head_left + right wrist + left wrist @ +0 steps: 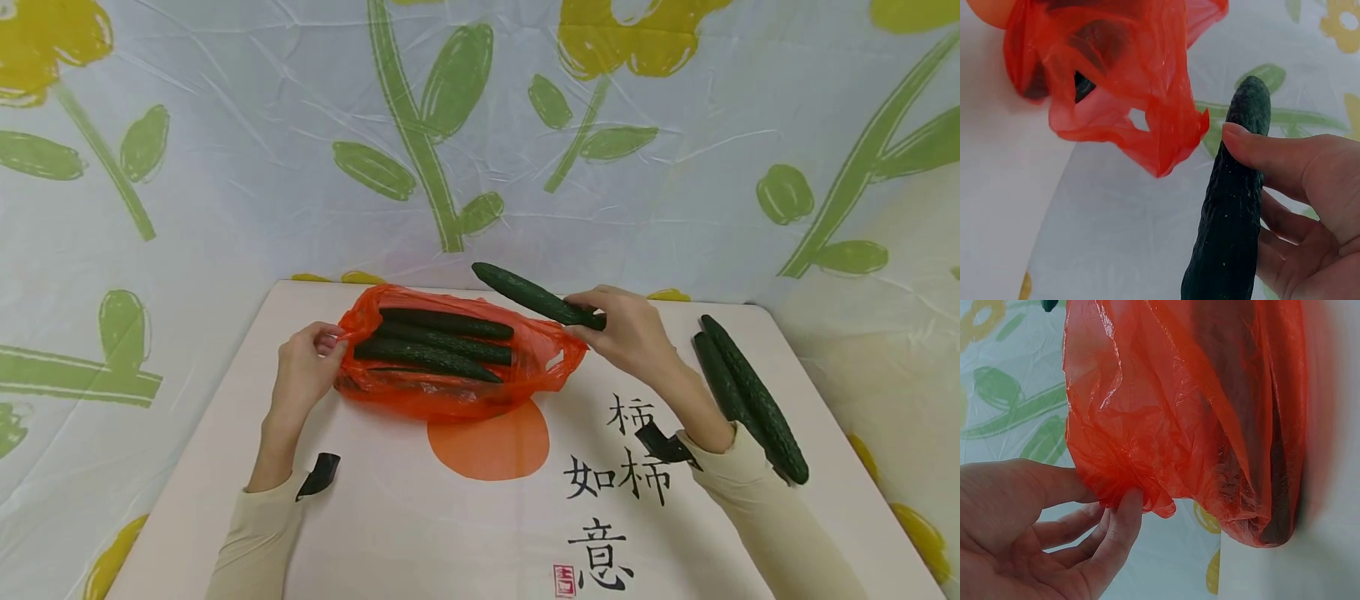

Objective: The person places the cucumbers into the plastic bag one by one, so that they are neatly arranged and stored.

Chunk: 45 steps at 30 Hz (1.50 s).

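Observation:
A red plastic bag (442,404) lies on the table with its mouth spread, and several dark green cucumbers (450,340) show inside it. My left hand (303,367) pinches the bag's left edge; in the left wrist view its thumb and fingers (1125,525) bunch the thin film. My right hand (630,333) grips one cucumber (525,293) near its right end, the other end pointing up and left above the bag's far right side. The right wrist view shows the thumb laid across this held cucumber (1225,219), with the bag's handle end (1166,150) beside it.
Two more cucumbers (757,400) lie side by side at the table's right, partly behind the right sleeve. The pale table cover (375,517) carries an orange disc (491,446) and black characters (615,483). A flower-patterned curtain (285,167) hangs behind the table's far edge.

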{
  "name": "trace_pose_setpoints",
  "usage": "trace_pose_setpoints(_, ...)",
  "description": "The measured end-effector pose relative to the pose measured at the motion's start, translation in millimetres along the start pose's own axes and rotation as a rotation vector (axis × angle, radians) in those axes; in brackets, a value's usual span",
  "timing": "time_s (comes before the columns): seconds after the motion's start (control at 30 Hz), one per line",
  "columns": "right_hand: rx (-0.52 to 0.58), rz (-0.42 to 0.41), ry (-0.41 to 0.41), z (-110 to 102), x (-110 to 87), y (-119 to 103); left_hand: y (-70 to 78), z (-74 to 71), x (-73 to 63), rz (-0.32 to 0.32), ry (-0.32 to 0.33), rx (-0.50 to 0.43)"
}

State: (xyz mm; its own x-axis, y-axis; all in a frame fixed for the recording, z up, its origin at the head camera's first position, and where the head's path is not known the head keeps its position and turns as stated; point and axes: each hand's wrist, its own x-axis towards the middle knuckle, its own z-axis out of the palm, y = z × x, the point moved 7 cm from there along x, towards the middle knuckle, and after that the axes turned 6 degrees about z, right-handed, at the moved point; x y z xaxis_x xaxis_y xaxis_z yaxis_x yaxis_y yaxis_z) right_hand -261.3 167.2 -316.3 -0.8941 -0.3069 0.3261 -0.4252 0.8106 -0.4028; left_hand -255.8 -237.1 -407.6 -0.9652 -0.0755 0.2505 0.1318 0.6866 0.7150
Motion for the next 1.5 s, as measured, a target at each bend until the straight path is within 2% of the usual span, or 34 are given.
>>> trace_pose_setpoints(0.37, -0.036, -0.070, -0.047, 17.3, 18.2, -30.5, 2.5, -3.6, -1.2, -0.007, 0.018, -0.006)
trace_pose_setpoints(0.73, -0.069, -0.089, -0.144, 49.5, 31.6, -55.3, 1.4, -5.2, -0.1, -0.014, 0.045, -0.009)
trace_pose_setpoints(0.93, -0.077, -0.105, -0.188, 65.0, 34.9, -66.2, -0.1, -4.9, 0.3, -0.031, 0.047, -0.008)
trace_pose_setpoints(1.5, -0.080, -0.157, -0.253, 104.0, 38.4, -86.5, 0.9, -9.7, 0.4, -0.019, 0.087, -0.023)
